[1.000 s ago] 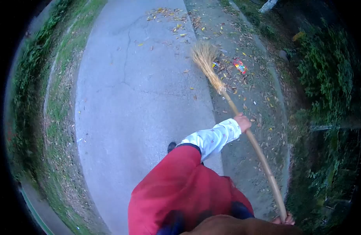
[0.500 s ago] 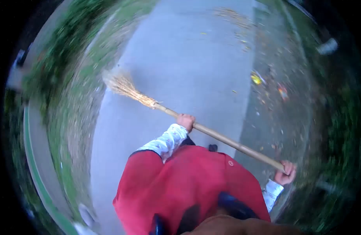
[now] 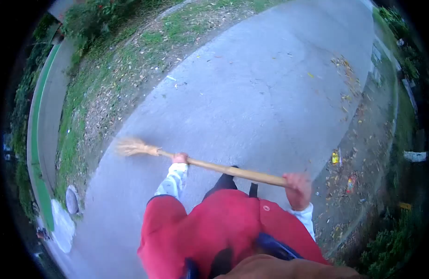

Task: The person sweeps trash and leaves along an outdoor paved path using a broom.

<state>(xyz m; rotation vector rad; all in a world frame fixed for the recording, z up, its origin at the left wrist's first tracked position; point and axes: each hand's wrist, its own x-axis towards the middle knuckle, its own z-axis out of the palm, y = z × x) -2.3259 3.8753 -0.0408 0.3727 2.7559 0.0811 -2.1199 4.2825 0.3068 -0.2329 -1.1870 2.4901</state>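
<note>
A straw broom with a long wooden handle (image 3: 237, 172) lies across the front of my body. Its pale bristles (image 3: 136, 147) point left, over the edge where pavement meets grass, and are blurred by motion. My left hand (image 3: 180, 158) is closed around the handle just behind the bristle head. At the other end, my right hand (image 3: 298, 188) wraps round the handle's tip, also smeared a little. White patterned sleeves show at both wrists, below a red garment (image 3: 214, 223).
Grey pavement (image 3: 251, 102) stretches ahead. Grass with dry leaves (image 3: 116, 97) borders it on the left, near a rounded stone (image 3: 72, 200). Along the right edge lie scattered leaves (image 3: 347, 76), a yellow wrapper (image 3: 335, 157) and a red wrapper (image 3: 350, 184).
My view has turned, so the path now slants to the right. The bristles sit lower in view; my left hand has moved left and down, my right hand left and slightly up.
</note>
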